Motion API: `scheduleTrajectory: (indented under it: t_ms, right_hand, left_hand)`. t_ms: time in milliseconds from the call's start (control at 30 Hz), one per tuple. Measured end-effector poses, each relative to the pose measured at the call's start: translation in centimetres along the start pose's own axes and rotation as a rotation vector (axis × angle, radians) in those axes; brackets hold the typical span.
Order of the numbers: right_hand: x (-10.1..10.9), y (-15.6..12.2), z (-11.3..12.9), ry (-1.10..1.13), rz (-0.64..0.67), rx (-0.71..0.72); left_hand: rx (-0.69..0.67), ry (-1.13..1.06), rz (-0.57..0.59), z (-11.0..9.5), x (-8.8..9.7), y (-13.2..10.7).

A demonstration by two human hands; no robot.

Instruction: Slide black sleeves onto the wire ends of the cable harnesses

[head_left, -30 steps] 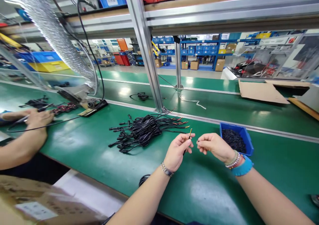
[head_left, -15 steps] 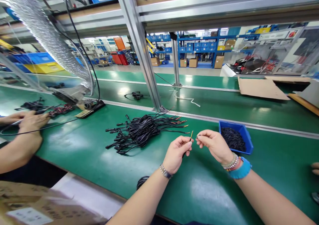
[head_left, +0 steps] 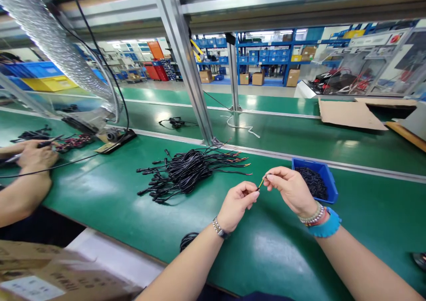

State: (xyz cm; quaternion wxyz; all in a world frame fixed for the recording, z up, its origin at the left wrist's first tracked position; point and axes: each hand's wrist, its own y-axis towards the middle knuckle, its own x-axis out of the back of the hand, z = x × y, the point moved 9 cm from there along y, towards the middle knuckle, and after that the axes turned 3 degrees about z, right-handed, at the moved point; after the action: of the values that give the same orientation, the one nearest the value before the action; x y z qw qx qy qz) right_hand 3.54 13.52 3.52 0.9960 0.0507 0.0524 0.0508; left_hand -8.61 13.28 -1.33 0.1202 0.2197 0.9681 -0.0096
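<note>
- The left hand [head_left: 238,205] is pinching a thin black-sheathed cable [head_left: 257,189] between thumb and forefinger, the fingers closed to a narrow grip. They are gripping close to where the sheath is ending, probably so that the short length beyond is staying stiff.
- A slim yellow insulated wire [head_left: 261,184] is sticking out past those fingertips, slanting up toward the right fingers, seemingly so that its end is lying free for them.
- The right hand [head_left: 291,190] is pinching narrowly too, thumb against forefinger, at the wire's far end. A small dark piece [head_left: 265,177] is showing between those tips; it is too small for telling what it is. Such a fingertip hold is presumably suiting something so tiny.
- A blue open-topped plastic bin [head_left: 332,190] is sitting just beyond the right fingers, on their outer side, holding many small black pieces [head_left: 312,183]; that spot is likely sparing the right hand a long reach.
- A loose heap of black cables [head_left: 189,170] is lying beyond the left fingers, to their left. Its coloured wire ends are mostly pointing rightward, perhaps for easy picking by the end.
- A coiled black cable [head_left: 189,239] is resting nearer the body than the left fingers, beside the forearm; whether it is joining the held one is hidden.
</note>
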Motion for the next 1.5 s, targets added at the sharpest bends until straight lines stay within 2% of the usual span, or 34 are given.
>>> scheduleTrajectory:
  t_ms: [533, 733, 933, 1133, 1500]
  right_hand:
    - [-0.8, -0.1, -0.7, 0.230, 0.055, -0.079]
    - [-0.8, -0.1, -0.8, 0.119, 0.050, -0.067]
    - [-1.2, -0.3, -1.7, -0.064, 0.060, -0.141]
    - [0.5, -0.2, -1.0, 0.083, -0.059, -0.066]
    - [0.3, -0.1, -0.5, 0.094, -0.040, -0.048]
  left_hand:
    - [0.060, -0.142, 0.037, 0.2, -0.7, -0.1]
    - [0.050, -0.155, 0.057, 0.1, -0.9, -0.1]
    - [0.032, -0.124, 0.042, -0.1, -0.6, -0.1]
    - [-0.005, -0.003, -0.016, -0.3, 0.2, -0.1]
    - [0.001, 0.046, -0.012, 0.0, 0.2, -0.1]
